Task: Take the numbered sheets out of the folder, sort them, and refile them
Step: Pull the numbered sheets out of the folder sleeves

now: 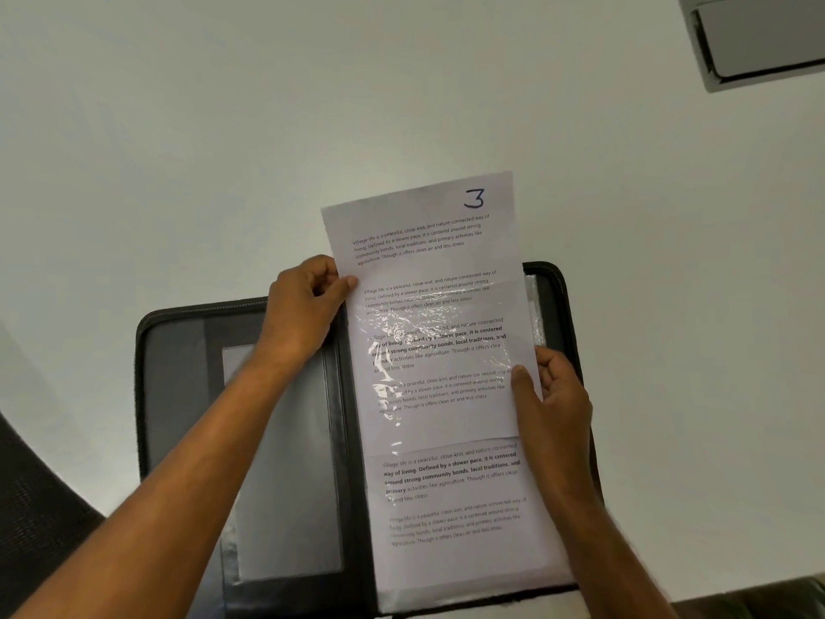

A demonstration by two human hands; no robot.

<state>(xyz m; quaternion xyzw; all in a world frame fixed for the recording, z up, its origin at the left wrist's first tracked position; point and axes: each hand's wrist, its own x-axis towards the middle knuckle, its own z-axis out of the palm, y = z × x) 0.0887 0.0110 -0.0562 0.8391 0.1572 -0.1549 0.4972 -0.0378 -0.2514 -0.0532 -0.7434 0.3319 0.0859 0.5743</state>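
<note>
A black zip folder (187, 350) lies open on the white table. Its right half holds clear plastic sleeves (446, 569) with printed sheets inside. A sheet marked "3" (424, 243) sticks about halfway out of the top of a sleeve, its upper part past the folder's far edge. My left hand (306, 306) pinches the sheet's left edge. My right hand (553, 395) grips the right edge of the sleeve, thumb on top of the plastic. Another printed sheet (455, 498) shows lower in the sleeve.
The folder's left inner cover has a clear pocket (285, 484). A grey recessed box (759, 42) sits in the table at the far right. A dark chair (31, 498) shows at the lower left. White table (268, 149) spreads beyond the folder.
</note>
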